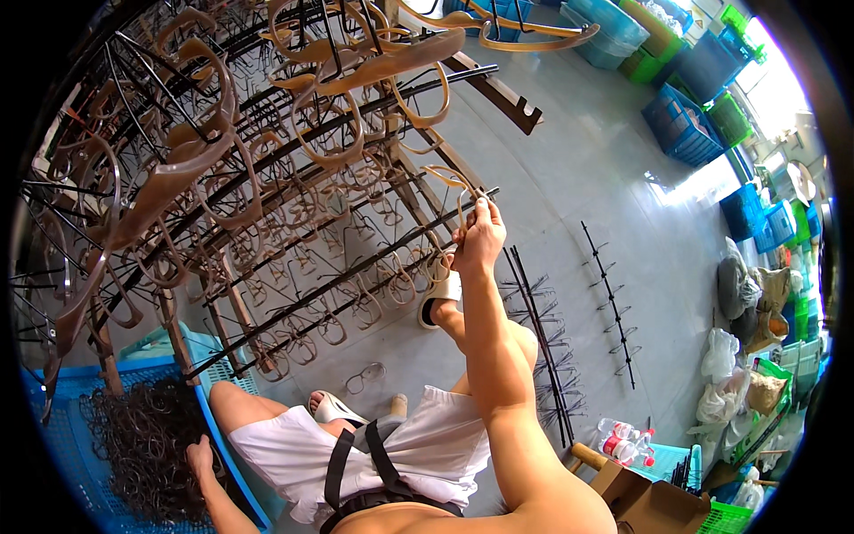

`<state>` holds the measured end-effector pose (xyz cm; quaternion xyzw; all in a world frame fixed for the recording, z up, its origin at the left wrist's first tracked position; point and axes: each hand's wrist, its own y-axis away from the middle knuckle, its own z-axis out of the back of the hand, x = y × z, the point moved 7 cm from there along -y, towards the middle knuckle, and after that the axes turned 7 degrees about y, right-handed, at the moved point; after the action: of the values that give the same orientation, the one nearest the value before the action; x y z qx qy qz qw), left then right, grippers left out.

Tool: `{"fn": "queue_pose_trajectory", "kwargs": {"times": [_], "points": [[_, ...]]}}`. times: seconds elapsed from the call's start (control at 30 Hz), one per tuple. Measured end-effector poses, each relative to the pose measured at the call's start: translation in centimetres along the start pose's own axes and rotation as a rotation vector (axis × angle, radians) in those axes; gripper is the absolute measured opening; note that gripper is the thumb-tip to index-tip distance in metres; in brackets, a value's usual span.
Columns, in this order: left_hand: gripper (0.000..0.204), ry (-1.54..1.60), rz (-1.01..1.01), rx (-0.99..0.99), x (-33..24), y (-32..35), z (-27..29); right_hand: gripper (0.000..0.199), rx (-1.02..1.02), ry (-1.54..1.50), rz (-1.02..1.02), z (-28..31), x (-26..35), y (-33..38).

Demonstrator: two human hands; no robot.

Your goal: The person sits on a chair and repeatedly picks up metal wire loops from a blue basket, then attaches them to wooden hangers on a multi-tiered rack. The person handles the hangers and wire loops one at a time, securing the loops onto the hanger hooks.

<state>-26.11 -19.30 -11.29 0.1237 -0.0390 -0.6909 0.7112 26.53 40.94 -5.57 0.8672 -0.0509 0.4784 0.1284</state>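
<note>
In front of me, my right hand (480, 233) is closed on a translucent brown eyeglass frame (462, 189) at the end of a black rack bar (391, 253). Its fingers also touch the bar's tip; whether the frame hangs on the bar, I cannot tell. Low on the left, my left hand (200, 456) rests at the edge of a tangled pile of dark eyeglass frames (142, 445) inside a blue plastic basket (76, 485). The fingers of that hand are partly hidden, so its grip does not show.
A tiered rack (236, 294) full of brown eyeglass frames fills the left and far side. A loose frame (366, 377) lies on the floor. Spiked black rods (609, 303) lie to the right. Near me stand a cardboard box (654, 503) and water bottles (625, 442); bins (680, 125) line the far right.
</note>
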Motion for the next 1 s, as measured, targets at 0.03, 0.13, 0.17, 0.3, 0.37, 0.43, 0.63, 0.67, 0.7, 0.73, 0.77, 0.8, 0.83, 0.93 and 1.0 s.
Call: {"fn": "queue_pose_trajectory", "kwargs": {"times": [0.03,0.13,0.17,0.3,0.37,0.43,0.63,0.67,0.7,0.73,0.77,0.8,0.83,0.93,1.0], "points": [[0.051,-0.085,-0.031,-0.08,-0.4,0.1,0.4,0.017,0.002,0.004,-0.003,-0.1,0.1,0.0],[0.054,0.231,0.107,-0.054,-1.4,1.1,2.0,0.018,-0.004,0.038,-0.015,-0.1,0.3,0.3],[0.055,0.345,0.099,-0.036,-1.9,1.6,2.4,0.018,-0.009,0.048,-0.009,0.0,0.4,0.3],[0.027,0.866,0.076,-0.125,-0.8,0.5,3.7,0.02,-0.048,0.14,0.079,-0.3,0.2,0.6],[0.021,1.121,-0.092,-0.057,-2.6,0.9,4.0,0.021,-0.059,0.14,0.077,-0.3,0.4,0.7],[0.017,1.327,-0.176,0.02,-6.5,3.7,5.0,0.021,-0.056,0.138,0.084,-0.1,0.5,0.6],[0.019,1.581,-0.41,0.434,-15.8,8.8,4.9,0.022,0.017,0.15,0.079,-0.5,0.3,0.5],[0.021,1.562,-0.376,0.431,-16.9,9.3,4.6,0.022,0.01,0.182,0.086,-0.5,0.3,0.6],[0.024,1.543,-0.343,0.43,-17.9,9.7,4.1,0.022,0.002,0.214,0.096,-0.5,0.4,0.7],[0.026,1.561,-0.343,0.48,-18.8,10.2,3.7,0.022,-0.001,0.245,0.103,-0.8,0.4,1.0],[0.028,1.579,-0.344,0.528,-19.6,10.6,3.2,0.022,-0.002,0.261,0.107,-1.1,0.5,1.6],[0.03,1.598,-0.343,0.583,-20.3,10.9,2.6,0.021,0.019,0.312,0.164,-1.0,0.6,1.4],[0.038,1.554,-0.341,0.609,-20.8,10.8,1.9,0.021,0.04,0.363,0.22,-1.1,0.8,1.3],[0.037,1.423,-0.373,0.591,-22.0,11.1,0.8,0.018,0.091,0.398,0.203,-1.0,0.4,1.6],[0.032,1.4,-0.355,0.54,-22.7,11.5,0.7,0.016,0.117,0.458,0.224,-1.5,0.9,2.3]]}}
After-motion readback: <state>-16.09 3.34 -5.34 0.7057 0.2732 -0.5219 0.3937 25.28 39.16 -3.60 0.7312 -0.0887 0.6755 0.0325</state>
